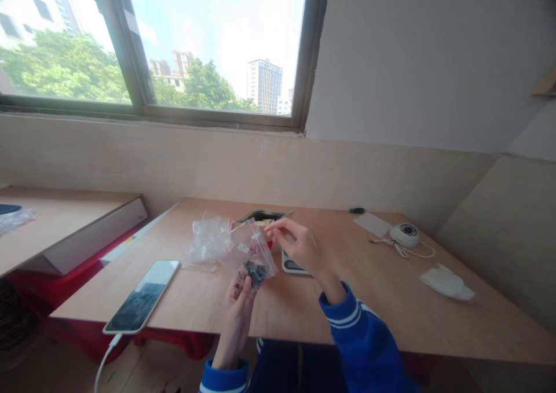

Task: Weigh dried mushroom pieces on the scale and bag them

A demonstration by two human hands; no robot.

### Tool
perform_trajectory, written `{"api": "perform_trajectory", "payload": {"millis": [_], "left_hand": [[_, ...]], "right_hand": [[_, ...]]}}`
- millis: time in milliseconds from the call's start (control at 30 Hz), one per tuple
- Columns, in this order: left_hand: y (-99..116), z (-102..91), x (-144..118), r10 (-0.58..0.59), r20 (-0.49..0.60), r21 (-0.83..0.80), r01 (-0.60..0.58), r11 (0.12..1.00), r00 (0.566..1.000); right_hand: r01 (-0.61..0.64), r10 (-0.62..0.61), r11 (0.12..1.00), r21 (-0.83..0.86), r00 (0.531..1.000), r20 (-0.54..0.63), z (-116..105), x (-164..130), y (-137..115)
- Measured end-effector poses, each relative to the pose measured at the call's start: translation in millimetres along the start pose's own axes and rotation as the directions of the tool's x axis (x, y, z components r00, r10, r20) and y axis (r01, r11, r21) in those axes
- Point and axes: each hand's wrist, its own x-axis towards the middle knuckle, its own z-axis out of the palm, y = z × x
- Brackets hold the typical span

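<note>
My left hand grips the lower part of a clear zip bag above the front half of the table. Small dark parts are bunched at the bottom of the bag, by my thumb. A small white label shows on the plastic. My right hand is close to the bag's upper right edge, thumb and fingertips brought together. Whatever those fingertips pinch, if anything, is too small to make out. Beneath the right hand is a white scale-like device, partly covered. Behind the bag, an open container is half hidden.
Crumpled clear plastic bags lie left of my hands. A phone with a white cable rests near the left front edge. On the right are a small white fan, a white sheet, a green-handled screwdriver and a white pouch.
</note>
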Motion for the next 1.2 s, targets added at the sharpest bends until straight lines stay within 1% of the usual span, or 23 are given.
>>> {"api": "perform_trajectory", "payload": {"millis": [67,100,167,233,267,300,367,433,500,600,667,767,867,933,1000,1067,1133,1200], "left_hand": [[-1,0.7,1,0.013,0.014,0.024,-0.013,1.000,1.000],[-2,1.2,1,0.019,0.015,0.041,-0.020,0.999,1.000],[-2,2.0,2,0.029,0.006,0.081,-0.029,0.996,1.000],[-3,1.7,2,0.033,-0.007,0.126,-0.032,0.992,0.999],[-3,1.0,2,0.034,-0.012,0.150,-0.032,0.988,0.999],[-4,-0.1,3,0.035,-0.013,0.175,-0.032,0.984,0.999],[-5,-3.5,3,0.050,-0.027,0.224,-0.043,0.974,0.998],[-6,-7.6,5,0.091,-0.054,0.274,-0.073,0.959,0.994],[-7,-11.5,5,0.130,-0.077,0.332,-0.098,0.938,0.989],[-9,-14.8,6,0.146,-0.055,0.384,-0.115,0.916,0.988],[-10,-14.7,7,0.143,-0.035,0.363,-0.121,0.924,0.989],[-10,-11.2,6,0.131,-0.064,0.282,-0.108,0.953,0.989],[-9,-5.4,5,0.114,-0.088,0.160,-0.099,0.982,0.990],[-9,-1.8,4,0.092,-0.094,0.060,-0.087,0.994,0.991],[-10,0.9,5,0.057,-0.131,-0.040,-0.062,0.997,0.990],[-12,2.9,7,0.008,-0.205,-0.126,-0.035,0.991,0.979],[-15,4.2,9,-0.041,-0.264,-0.180,-0.008,0.984,0.964],[-19,4.2,12,-0.053,-0.282,-0.198,-0.004,0.980,0.958]], "right_hand": [[-0.138,0.124,0.984,0.113,0.985,0.118,4,-13,7],[-0.199,0.177,0.968,0.152,0.973,0.145,5,-18,11],[-0.280,0.254,0.936,0.214,0.957,0.141,8,-23,20],[-0.313,0.286,0.921,0.232,0.948,0.141,8,-25,24],[-0.320,0.286,0.921,0.220,0.942,0.173,7,-24,24],[-0.327,0.279,0.924,0.198,0.931,0.237,7,-24,22],[-0.329,0.248,0.933,0.144,0.881,0.404,6,-23,17],[-0.309,0.219,0.947,0.091,0.824,0.522,6,-23,13],[-0.280,0.201,0.959,0.053,0.797,0.570,9,-24,11],[-0.261,0.170,0.963,0.068,0.785,0.596,13,-23,15],[-0.285,0.172,0.953,0.101,0.785,0.595,14,-22,19],[-0.334,0.202,0.930,0.152,0.812,0.548,11,-20,22],[-0.346,0.206,0.914,0.210,0.845,0.493,8,-20,23],[-0.374,0.233,0.893,0.250,0.861,0.453,10,-20,25],[-0.383,0.264,0.877,0.291,0.888,0.376,16,-21,29],[-0.347,0.258,0.878,0.330,0.924,0.284,26,-21,36],[-0.301,0.240,0.880,0.367,0.950,0.202,37,-22,44],[-0.280,0.244,0.873,0.400,0.960,0.140,46,-23,51]]}}
